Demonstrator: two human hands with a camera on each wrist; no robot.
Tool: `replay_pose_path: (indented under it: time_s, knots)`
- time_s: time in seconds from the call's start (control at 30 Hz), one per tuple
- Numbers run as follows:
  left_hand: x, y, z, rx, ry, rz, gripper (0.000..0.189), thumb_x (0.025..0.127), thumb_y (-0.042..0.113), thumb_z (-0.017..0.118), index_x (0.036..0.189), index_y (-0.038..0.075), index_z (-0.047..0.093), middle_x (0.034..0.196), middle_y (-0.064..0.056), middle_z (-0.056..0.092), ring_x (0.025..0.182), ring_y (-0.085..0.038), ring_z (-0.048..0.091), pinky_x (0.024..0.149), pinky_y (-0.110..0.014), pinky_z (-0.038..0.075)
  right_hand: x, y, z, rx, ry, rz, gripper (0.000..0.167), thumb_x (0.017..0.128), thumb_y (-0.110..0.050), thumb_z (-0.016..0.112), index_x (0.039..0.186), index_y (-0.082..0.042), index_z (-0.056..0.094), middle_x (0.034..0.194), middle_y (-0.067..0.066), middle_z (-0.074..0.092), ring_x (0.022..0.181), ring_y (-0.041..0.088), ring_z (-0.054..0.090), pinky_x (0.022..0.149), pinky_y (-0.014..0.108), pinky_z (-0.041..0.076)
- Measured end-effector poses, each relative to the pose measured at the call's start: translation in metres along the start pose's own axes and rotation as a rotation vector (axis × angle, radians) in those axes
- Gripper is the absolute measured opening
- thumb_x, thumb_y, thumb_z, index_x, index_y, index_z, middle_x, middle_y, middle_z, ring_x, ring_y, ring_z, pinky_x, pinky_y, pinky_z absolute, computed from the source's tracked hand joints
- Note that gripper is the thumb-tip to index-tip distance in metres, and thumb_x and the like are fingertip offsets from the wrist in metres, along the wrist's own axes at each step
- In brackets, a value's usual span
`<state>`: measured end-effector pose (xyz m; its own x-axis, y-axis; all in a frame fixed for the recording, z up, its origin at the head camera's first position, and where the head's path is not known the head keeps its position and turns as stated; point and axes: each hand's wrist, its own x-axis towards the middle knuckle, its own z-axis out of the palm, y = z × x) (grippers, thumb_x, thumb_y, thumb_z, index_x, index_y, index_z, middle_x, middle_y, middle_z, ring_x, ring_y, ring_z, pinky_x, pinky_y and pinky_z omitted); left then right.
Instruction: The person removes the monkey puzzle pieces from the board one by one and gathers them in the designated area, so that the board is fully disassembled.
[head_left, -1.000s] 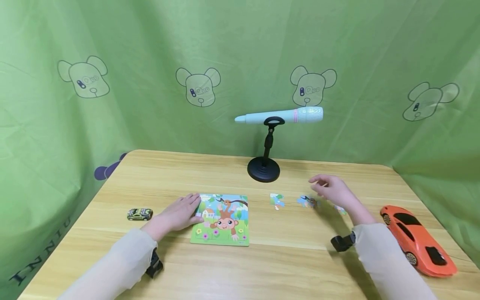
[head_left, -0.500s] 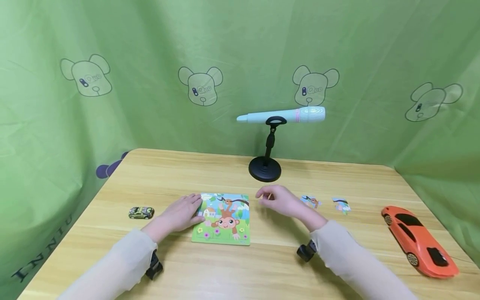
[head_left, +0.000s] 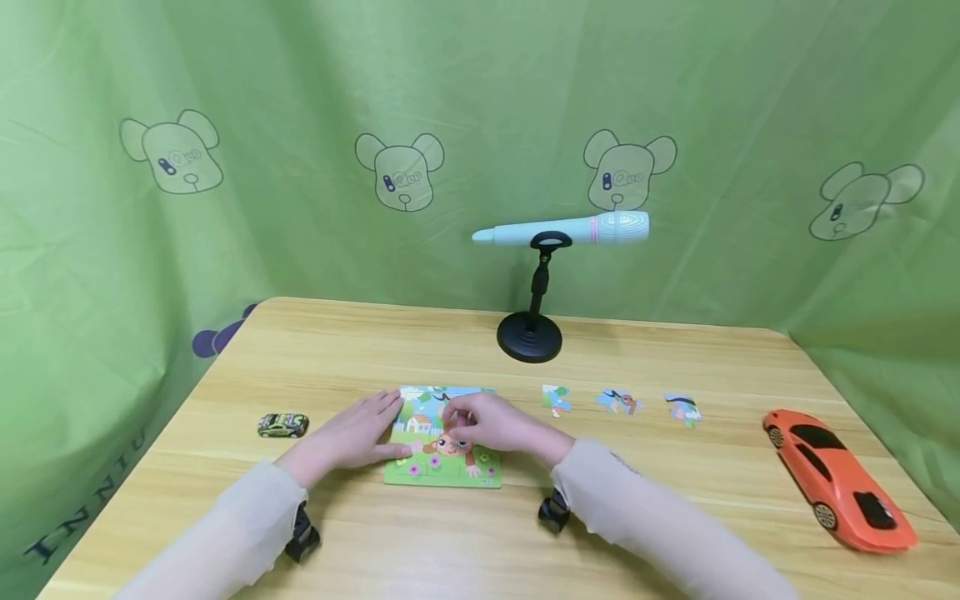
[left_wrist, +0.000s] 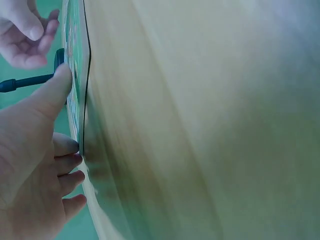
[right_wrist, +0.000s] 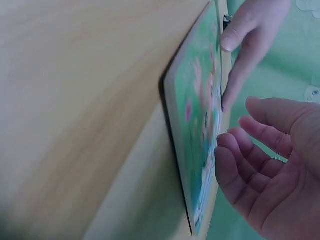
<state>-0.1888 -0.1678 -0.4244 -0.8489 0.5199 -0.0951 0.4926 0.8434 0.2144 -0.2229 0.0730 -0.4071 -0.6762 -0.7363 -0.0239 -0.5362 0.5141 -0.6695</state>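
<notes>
A square jigsaw puzzle board (head_left: 442,475) with a monkey picture lies on the table. My left hand (head_left: 367,429) rests along its left edge, fingers fairly straight, the thumb over the picture. Above the upper right of the board is my right hand (head_left: 491,423), covering part of the monkey. In the right wrist view, the right hand (right_wrist: 272,160) has loosely bent fingers, a gap to the thumb and nothing held; its fingertips are close to the board (right_wrist: 190,110), and whether they touch is unclear. Three puzzle pieces lie right of the board: one (head_left: 556,400), another (head_left: 619,402) and a third (head_left: 682,408).
A toy microphone (head_left: 562,231) sits on a black stand (head_left: 529,337) at the back. A small patterned toy car (head_left: 282,425) is at the left, a larger orange toy car (head_left: 840,483) at the right. Green curtain (head_left: 300,100) surrounds the wooden table (head_left: 450,550).
My right hand has moved left from above the loose pieces, past the nearest one, to over the board. The left hand has stayed at the board's left edge.
</notes>
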Motion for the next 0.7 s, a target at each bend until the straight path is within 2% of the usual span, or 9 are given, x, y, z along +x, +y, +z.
replay_pose_path:
  time_s: [0.1, 0.27, 0.47, 0.7]
  knots:
    - [0.0, 0.0, 0.0, 0.001, -0.008, 0.001, 0.09, 0.084, 0.059, 0.052, 0.14, -0.006, 0.029, 0.146, -0.021, 0.023, 0.134, -0.035, 0.021, 0.109, -0.046, 0.017, 0.009, -0.003, 0.007, 0.028, -0.026, 0.02, 0.018, 0.087, -0.007, 0.063, 0.104, -0.004, 0.062, 0.066, 0.0, 0.056, 0.051, 0.012, 0.053, 0.054, 0.023, 0.046]
    - [0.001, 0.001, 0.0, 0.0, -0.018, 0.002, 0.092, 0.082, 0.059, 0.054, 0.14, -0.007, 0.028, 0.146, -0.022, 0.023, 0.134, -0.036, 0.021, 0.109, -0.046, 0.017, 0.021, -0.01, 0.014, -0.006, -0.051, 0.057, 0.026, 0.086, -0.009, 0.065, 0.111, -0.002, 0.061, 0.065, -0.001, 0.058, 0.044, 0.014, 0.052, 0.049, 0.022, 0.047]
    - [0.001, 0.002, -0.001, -0.007, -0.025, -0.001, 0.091, 0.083, 0.057, 0.056, 0.139, -0.008, 0.028, 0.146, -0.022, 0.023, 0.133, -0.036, 0.022, 0.108, -0.046, 0.018, 0.028, -0.015, 0.018, -0.171, -0.043, 0.06, 0.034, 0.084, -0.017, 0.069, 0.114, -0.002, 0.062, 0.064, -0.005, 0.053, 0.048, 0.006, 0.046, 0.053, 0.019, 0.041]
    - [0.001, 0.002, -0.001, -0.007, -0.032, -0.006, 0.091, 0.082, 0.058, 0.055, 0.14, -0.007, 0.027, 0.147, -0.021, 0.022, 0.134, -0.035, 0.021, 0.109, -0.046, 0.018, 0.031, -0.017, 0.02, -0.302, -0.064, 0.069, 0.048, 0.081, -0.026, 0.072, 0.12, -0.001, 0.06, 0.071, -0.003, 0.047, 0.062, 0.011, 0.041, 0.053, 0.021, 0.034]
